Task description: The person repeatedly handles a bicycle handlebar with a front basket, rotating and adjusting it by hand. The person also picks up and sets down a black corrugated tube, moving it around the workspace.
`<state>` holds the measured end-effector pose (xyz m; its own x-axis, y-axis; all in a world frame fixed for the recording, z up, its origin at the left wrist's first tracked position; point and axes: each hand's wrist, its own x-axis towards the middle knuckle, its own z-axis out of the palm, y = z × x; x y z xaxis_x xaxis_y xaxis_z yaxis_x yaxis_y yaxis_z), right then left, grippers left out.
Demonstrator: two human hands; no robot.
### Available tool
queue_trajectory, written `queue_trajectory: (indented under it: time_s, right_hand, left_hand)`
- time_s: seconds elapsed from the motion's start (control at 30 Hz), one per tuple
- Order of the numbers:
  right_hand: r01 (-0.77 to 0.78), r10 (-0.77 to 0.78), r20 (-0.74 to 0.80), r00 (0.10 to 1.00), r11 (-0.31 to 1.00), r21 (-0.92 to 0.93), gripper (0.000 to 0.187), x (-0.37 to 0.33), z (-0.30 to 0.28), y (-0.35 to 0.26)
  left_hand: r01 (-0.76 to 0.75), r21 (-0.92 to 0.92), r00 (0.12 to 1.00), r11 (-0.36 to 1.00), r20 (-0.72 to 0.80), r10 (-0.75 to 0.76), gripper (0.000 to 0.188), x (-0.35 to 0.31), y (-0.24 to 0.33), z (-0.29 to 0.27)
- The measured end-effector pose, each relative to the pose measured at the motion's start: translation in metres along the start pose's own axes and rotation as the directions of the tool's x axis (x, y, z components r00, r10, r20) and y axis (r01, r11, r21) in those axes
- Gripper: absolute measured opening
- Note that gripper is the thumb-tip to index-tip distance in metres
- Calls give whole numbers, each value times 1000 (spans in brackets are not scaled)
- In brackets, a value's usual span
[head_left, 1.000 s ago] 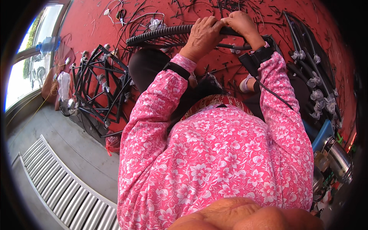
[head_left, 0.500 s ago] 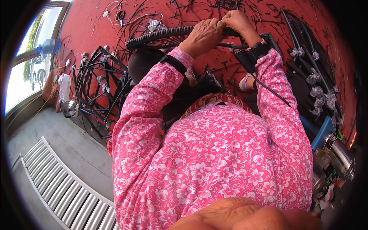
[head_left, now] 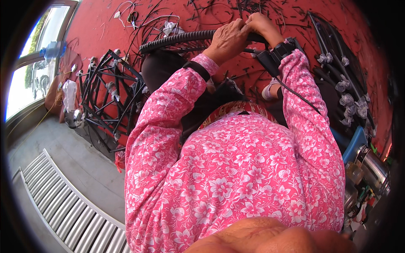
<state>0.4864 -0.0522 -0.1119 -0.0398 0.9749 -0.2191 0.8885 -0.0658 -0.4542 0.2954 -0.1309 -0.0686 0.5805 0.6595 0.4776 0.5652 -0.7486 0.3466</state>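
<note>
Floor: red mat [head_left: 105,29], strewn with black offcuts.
Hose: our corrugated hose [head_left: 177,39] runs left-right.
Hands: left hand [head_left: 228,40], right hand [head_left: 261,26], fingers wrapped tight round its right end.

Left arm: extended forward and up, elbow bent, in a pink floral sleeve with a dark cuff.
Left hand [head_left: 228,40]: knuckles up, fingers curled closed.
Right arm: extended forward, dark strap at the wrist.
Right hand [head_left: 260,26]: fingers curled closed, touching the left hand.
</note>
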Motion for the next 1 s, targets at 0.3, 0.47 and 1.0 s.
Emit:
queue_trajectory:
  time_s: [0.3,0.47,1.0]
  right_hand:
    - [51,-47,213,976,999,-14,22,32,17,-1]
    - [42,-78,326,942,992,115,22,43,25,17]
    - [-370,-72,442,894,435,820,20,-19,-69,13]
  left_hand:
    - [-80,13,997,997,8,80,28,-4,1,-3]
    - [-155,32,988,987,-7,156,26,0,0,-2]
    - [-128,-122,985,984,96,140,38,33,-13,-2]
